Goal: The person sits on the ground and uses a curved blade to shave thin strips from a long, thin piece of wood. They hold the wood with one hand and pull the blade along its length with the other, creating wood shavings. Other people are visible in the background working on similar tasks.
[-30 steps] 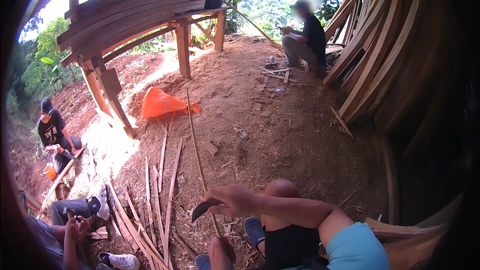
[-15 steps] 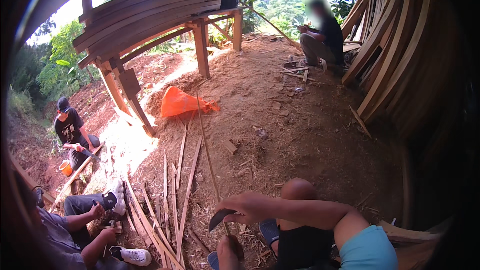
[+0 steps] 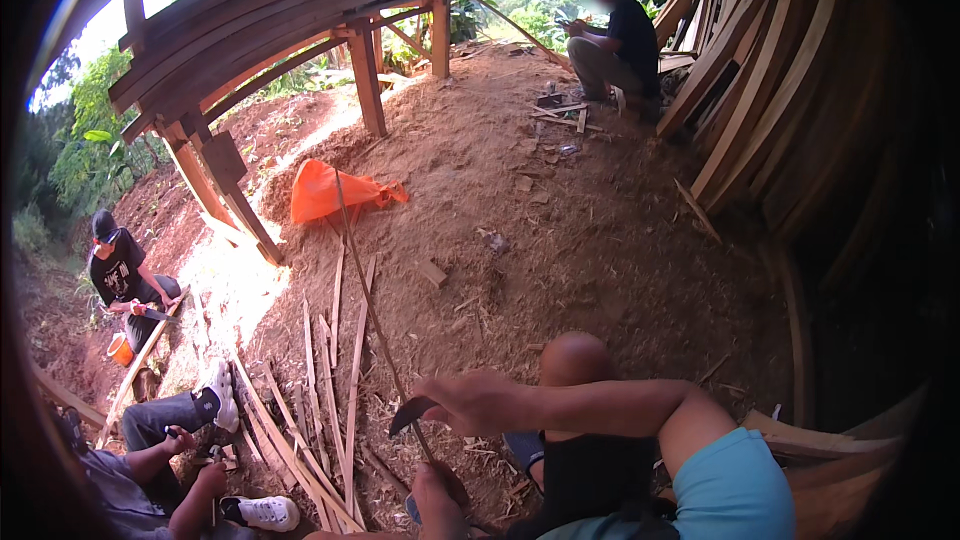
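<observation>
Right hand: your right hand [image 3: 480,402] reaches across from 3 o'clock, fingers wrapped around the handle of a curved blade [image 3: 412,414] whose dark edge points toward 9 o'clock and sits against the strip.
Left hand: your left hand [image 3: 435,502] comes up from 6 o'clock, fist closed on the lower end of the long thin strip [image 3: 372,312].
Strip: it runs from your left fist up toward 11 o'clock, its far tip reaching near the orange bag [image 3: 335,192]; it looks thin and whippy, so judge it likely to flex under the blade.
Knee: your bare knee [image 3: 575,360] rises just at 2 o'clock of the blade hand, well clear of the edge.
Done so far: a scatter of split slats [image 3: 335,380] lies on the dirt at 9 o'clock of your hands, fanned out side by side; these read as finished or roughed pieces.
Left to do: the blade meets the strip close to your grip, so nearly all its length toward the tip appears unshaved; you seem early on this piece.
Others: a seated person [image 3: 150,460] at 8 o'clock, another person [image 3: 120,275] farther at 9 o'clock, a third crouching person [image 3: 615,40] at 1 o'clock.
Surroundings: stacked planks [image 3: 250,25] on a wooden frame at 11 o'clock.
</observation>
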Motion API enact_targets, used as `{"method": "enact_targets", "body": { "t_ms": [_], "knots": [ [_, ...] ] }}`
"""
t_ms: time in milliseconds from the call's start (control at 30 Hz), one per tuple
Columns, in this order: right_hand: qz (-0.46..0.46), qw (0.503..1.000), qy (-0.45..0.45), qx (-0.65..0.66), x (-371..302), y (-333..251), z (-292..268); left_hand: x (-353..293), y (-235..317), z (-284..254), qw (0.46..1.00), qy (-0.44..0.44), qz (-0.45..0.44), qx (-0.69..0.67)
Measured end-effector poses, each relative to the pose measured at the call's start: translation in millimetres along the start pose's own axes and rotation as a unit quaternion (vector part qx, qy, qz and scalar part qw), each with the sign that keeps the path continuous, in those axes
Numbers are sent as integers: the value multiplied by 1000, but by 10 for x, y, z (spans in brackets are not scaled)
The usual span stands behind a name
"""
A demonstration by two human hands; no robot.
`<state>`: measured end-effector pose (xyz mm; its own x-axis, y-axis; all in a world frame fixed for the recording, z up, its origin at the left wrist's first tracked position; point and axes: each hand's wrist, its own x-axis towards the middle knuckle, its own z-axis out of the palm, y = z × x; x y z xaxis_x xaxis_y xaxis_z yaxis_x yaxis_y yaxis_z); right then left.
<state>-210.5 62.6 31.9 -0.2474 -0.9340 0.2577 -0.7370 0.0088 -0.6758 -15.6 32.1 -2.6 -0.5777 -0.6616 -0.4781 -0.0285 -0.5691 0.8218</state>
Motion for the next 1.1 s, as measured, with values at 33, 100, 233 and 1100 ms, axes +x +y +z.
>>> {"method": "enact_targets", "body": {
  "t_ms": [33,100,233,1100],
  "knots": [
    [7,999,38,-17,43,71,-11,-41,11,31,1000,-11,1,12],
    [69,986,149,-17,220,429,-315,-146,67,191,997,-63,-10,36],
    [87,972,218,22,358,540,-511,-154,161,196,999,-30,-31,32],
    [-22,998,-59,-20,229,274,-184,104,126,-66,996,-33,-80,4]
  ]
}}
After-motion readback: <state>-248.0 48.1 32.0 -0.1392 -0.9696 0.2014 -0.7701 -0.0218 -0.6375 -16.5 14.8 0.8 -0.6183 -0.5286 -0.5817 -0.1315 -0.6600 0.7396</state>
